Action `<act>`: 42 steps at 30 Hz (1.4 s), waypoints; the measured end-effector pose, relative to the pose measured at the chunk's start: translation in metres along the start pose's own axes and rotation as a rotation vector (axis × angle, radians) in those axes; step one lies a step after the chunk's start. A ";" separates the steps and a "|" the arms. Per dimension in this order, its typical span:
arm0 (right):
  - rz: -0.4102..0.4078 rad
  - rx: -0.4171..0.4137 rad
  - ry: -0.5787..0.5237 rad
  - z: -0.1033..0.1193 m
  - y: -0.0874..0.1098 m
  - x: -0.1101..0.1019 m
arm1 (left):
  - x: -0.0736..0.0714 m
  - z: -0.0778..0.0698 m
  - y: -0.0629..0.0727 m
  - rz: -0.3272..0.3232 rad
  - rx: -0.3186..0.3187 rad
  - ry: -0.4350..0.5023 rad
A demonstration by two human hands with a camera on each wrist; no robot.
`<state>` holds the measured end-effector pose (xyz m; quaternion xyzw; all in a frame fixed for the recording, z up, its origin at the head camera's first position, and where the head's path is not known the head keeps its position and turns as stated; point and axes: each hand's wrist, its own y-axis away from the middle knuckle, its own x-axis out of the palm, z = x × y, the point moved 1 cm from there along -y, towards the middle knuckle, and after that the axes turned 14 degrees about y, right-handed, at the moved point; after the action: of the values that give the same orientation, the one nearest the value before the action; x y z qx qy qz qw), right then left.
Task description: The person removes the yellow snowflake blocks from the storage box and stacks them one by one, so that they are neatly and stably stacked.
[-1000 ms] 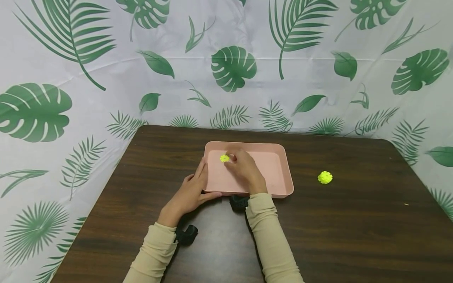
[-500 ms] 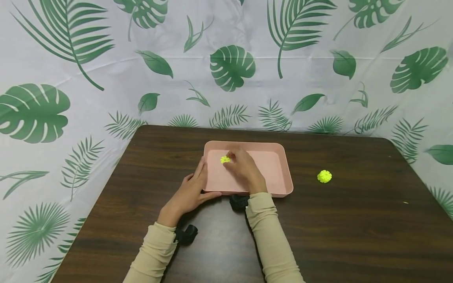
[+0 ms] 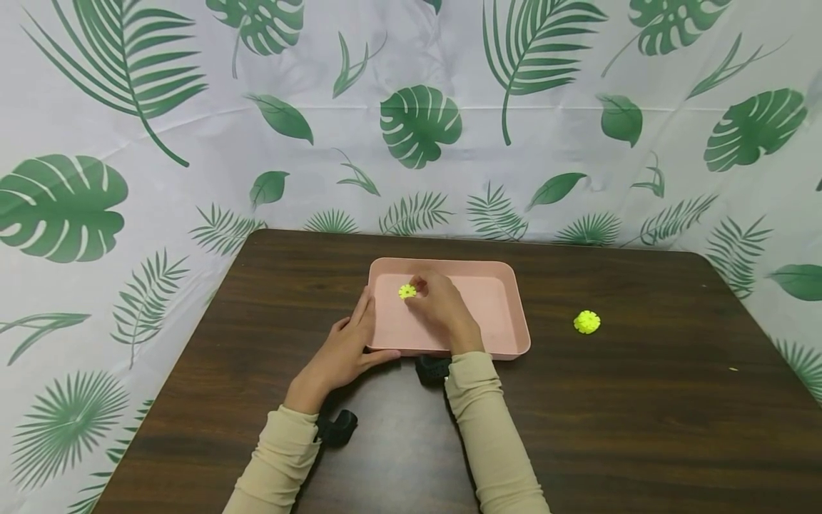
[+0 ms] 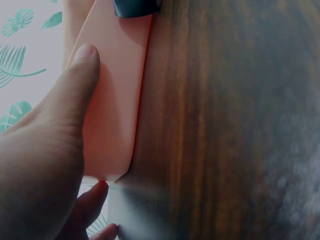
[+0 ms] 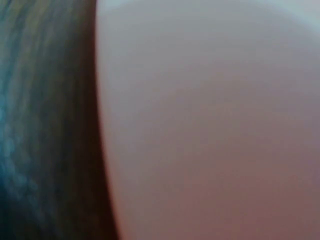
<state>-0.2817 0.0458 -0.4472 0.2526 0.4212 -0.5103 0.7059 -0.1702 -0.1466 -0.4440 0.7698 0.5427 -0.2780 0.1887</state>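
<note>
A shallow pink tray (image 3: 488,307) lies on the dark wooden table. My left hand (image 3: 340,357) rests against its front left corner, fingers along the left side and thumb on the front wall. In the left wrist view the thumb (image 4: 87,62) lies nearly straight on that pink wall. Over the tray's left half, my right hand (image 3: 443,303) pinches a small bright yellow, notched, flower-like disc (image 3: 407,291) between thumb and forefinger. Whether the disc touches the tray floor is unclear. The right wrist view shows only a blurred close-up of the tray wall (image 5: 210,125).
Right of the tray, a small yellow clump (image 3: 587,322) with a notched edge lies on the table (image 3: 642,414). A tiny pale fleck (image 3: 733,369) is farther right. Behind the table hangs a white leaf-print cloth (image 3: 449,200). Black wrist cameras (image 3: 340,428) sit under both forearms.
The yellow disc has shifted very slightly toward the front of the tray and turned a little in my right fingers. My left hand stays in place against the tray.
</note>
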 end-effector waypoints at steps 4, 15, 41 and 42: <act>0.008 -0.012 0.016 0.000 0.000 -0.001 | 0.000 -0.001 -0.001 0.000 -0.002 0.002; 0.032 -0.015 0.016 -0.001 0.001 -0.002 | -0.001 -0.002 -0.001 0.001 0.003 -0.016; -0.020 -0.096 -0.033 0.000 0.000 -0.005 | 0.000 0.001 0.000 0.000 0.017 0.007; -0.034 -0.106 -0.049 0.000 -0.001 -0.006 | 0.000 0.001 0.000 0.002 0.015 0.010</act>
<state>-0.2832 0.0489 -0.4418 0.1949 0.4345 -0.5053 0.7196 -0.1709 -0.1472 -0.4451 0.7730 0.5408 -0.2783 0.1804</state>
